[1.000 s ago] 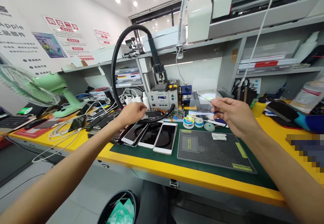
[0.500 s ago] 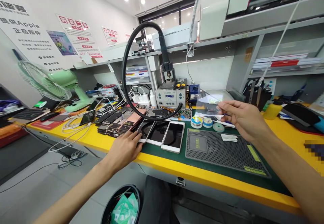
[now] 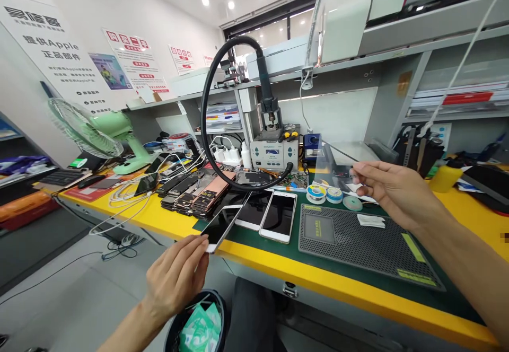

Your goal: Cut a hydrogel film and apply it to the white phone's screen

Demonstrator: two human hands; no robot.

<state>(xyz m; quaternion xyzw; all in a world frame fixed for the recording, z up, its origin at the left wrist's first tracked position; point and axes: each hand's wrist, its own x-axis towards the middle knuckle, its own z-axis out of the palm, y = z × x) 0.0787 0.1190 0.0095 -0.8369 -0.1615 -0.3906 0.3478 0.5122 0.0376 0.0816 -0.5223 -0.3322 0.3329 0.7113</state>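
L hand (image 3: 177, 275) had lifted a smartphone (image 3: 221, 227) off the green bench mat (image 3: 238, 240) since the earlier frame and now held it out past the mat's front edge, over the yellow bench lip (image 3: 167, 225). Fingers were narrow, pinching the phone by its long edge, w/ the phone tilted & its dark screen up. R hand (image 3: 397, 193) was above the mat's far R side, thumb and fingertips pinched narrow on a clear plastic film (image 3: 338, 164), which stuck out L of the hand, upright-ish, not touching the mat. On the mat: 2 white-framed phones (image 3: 278, 217) side by side, L of a grey silicone pad (image 3: 358, 246) w/ a white wipe (image 3: 370, 220) on it. Behind the mat: 3 small solder spools (image 3: 317, 194). L of the mat: stacked phone parts (image 3: 194, 198). Behind it: a hot-air rework station (image 3: 273, 153). Below L hand, off the bench: a trash bin (image 3: 194, 325).
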